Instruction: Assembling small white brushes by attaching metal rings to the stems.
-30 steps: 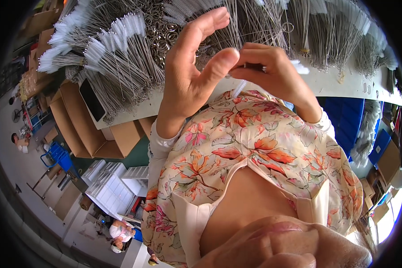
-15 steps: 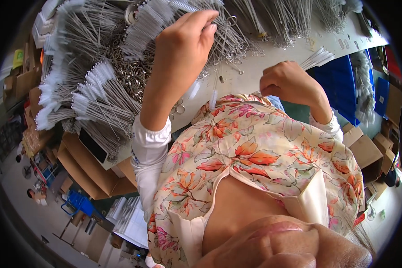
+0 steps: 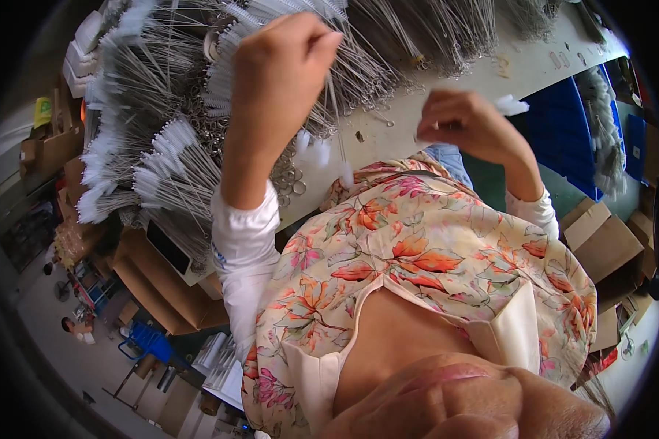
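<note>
My left hand (image 3: 282, 80) is raised over the white table (image 3: 454, 80), fingers closed on a few thin wire brushes (image 3: 333, 124) whose white bristle tips hang down near the table edge. My right hand (image 3: 468, 124) is held off to the right, apart from the left, closed around a small white bristle tuft (image 3: 511, 104) that sticks out past the fingers. A large heap of wire brushes with white bristle ends (image 3: 161, 154) covers the table behind and left of my left hand. My flowered top fills the lower middle of the view.
More brush bundles (image 3: 432, 29) lie along the far side of the table. A blue bin (image 3: 564, 132) holding brushes stands at the right, with cardboard boxes (image 3: 608, 234) below it. Further boxes (image 3: 161, 293) sit under the table at left. Another person (image 3: 73, 328) is far off at lower left.
My hands, close together a second ago, have come apart. The left reached into the brush heap and now holds a few brushes in a closed fist; the right moved off to the right.
</note>
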`<action>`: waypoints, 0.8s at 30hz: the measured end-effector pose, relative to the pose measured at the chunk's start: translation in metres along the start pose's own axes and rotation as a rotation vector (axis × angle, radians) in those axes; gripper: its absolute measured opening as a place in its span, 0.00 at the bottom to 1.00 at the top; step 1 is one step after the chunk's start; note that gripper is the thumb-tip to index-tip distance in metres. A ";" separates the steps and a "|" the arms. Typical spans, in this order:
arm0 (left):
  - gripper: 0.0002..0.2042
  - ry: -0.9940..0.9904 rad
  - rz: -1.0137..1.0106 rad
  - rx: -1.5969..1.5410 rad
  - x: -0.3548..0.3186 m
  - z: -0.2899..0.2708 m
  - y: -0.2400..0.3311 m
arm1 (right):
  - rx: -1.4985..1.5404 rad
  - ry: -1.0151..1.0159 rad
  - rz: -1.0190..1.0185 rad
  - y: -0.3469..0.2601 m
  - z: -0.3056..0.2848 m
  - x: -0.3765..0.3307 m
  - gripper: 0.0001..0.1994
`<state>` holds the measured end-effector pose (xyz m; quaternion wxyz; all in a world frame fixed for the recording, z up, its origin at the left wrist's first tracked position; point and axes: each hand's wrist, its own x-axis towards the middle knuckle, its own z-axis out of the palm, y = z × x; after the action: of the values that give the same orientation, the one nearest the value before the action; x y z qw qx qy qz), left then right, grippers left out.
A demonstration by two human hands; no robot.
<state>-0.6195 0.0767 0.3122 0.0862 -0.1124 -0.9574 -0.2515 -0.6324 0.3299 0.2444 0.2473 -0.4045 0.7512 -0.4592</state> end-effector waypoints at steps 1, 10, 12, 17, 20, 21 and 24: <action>0.05 0.063 -0.110 -0.161 -0.009 -0.013 0.002 | 0.071 0.119 -0.087 -0.009 -0.005 0.010 0.03; 0.05 0.554 -0.177 -0.276 -0.085 -0.069 0.018 | 0.630 -0.058 -0.308 -0.100 0.048 0.106 0.08; 0.06 0.675 -0.095 -0.170 -0.095 -0.068 0.016 | 0.696 -0.134 -0.325 -0.107 0.065 0.120 0.08; 0.04 0.872 -0.090 -0.518 -0.123 -0.084 0.016 | 0.704 -0.412 -0.261 -0.131 0.062 0.143 0.09; 0.10 0.558 0.079 -0.303 -0.141 -0.105 0.007 | 0.775 -0.733 -0.286 -0.132 0.055 0.154 0.09; 0.10 0.564 0.075 -0.302 -0.142 -0.106 0.006 | 0.773 -0.740 -0.285 -0.133 0.056 0.156 0.09; 0.11 0.584 0.071 -0.409 -0.146 -0.107 0.004 | 0.804 -0.798 -0.282 -0.135 0.058 0.163 0.09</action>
<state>-0.4666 0.0013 0.3736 0.3405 -0.0838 -0.8177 -0.4565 -0.6274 0.1317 0.3382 0.5817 -0.5169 0.3055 -0.5487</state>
